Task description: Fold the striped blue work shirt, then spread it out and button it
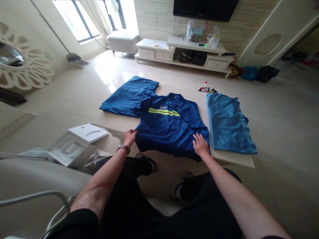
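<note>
A dark blue work shirt (159,129) with a yellow reflective stripe lies front up on a low table (112,123), its collar pointing away from me. Its lower part hangs over the near edge. My left hand (130,137) pinches the shirt's left side near that edge. My right hand (200,144) rests flat on the right side, fingers spread. Left of the shirt, and partly touching it, lies a folded dark blue garment (132,94). A folded lighter blue garment (226,124) lies to its right.
Small items with red caps (205,89) stand at the table's far edge. Left of the table are a white box (87,132) and a clear bin (68,149). A white TV cabinet (159,53) and an ottoman (123,41) stand by the far wall. My feet are under the near edge.
</note>
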### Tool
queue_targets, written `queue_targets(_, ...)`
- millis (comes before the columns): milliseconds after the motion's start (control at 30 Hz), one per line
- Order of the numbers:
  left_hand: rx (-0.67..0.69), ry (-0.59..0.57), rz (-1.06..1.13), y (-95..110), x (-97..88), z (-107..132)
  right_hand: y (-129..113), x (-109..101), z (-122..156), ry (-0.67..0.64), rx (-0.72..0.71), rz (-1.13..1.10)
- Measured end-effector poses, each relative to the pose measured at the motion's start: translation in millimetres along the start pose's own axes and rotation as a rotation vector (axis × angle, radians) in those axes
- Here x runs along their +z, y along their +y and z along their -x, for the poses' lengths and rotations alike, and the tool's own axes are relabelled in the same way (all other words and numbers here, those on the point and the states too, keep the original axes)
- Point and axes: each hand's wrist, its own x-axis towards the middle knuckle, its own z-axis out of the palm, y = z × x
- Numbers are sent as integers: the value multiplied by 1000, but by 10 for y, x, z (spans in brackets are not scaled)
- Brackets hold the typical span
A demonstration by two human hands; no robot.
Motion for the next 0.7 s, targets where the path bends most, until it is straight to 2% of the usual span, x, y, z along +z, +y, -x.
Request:
queue_targets(100, -39, 16, -3, -132, -164, -74, 86, 75, 53, 3, -6, 31)
queue_targets(200, -29, 124, -45, -104, -205, -39, 111, 74, 93, 18, -19, 37)
queue_targets(233, 18, 170, -73, -63, -191, -14, 105, 65, 95, 17, -16, 41)
queue_targets(300, 211, 213, -146, 37, -126, 36, 78, 45, 87, 8, -6, 53)
queue_targets(333, 345, 201, -186, 86, -79, 52, 64, 37, 80, 2, -2, 59)
queue_targets(400, 631, 103, -267, 167, 38, 60, 49, 22, 68, -13, 9, 70)
queue_targets(467, 804, -30, -335, 210, 165, 37, 72, 3, 70, -40, 10, 84)
queue_targets(533, 856, -109, -397, 219, 275, 5, 139, -34, 99, -87, -1, 102)
queue_targets(700, 811, -104, -450, 182, 377, -32, 281, -201, 171, -163, 34, 153)
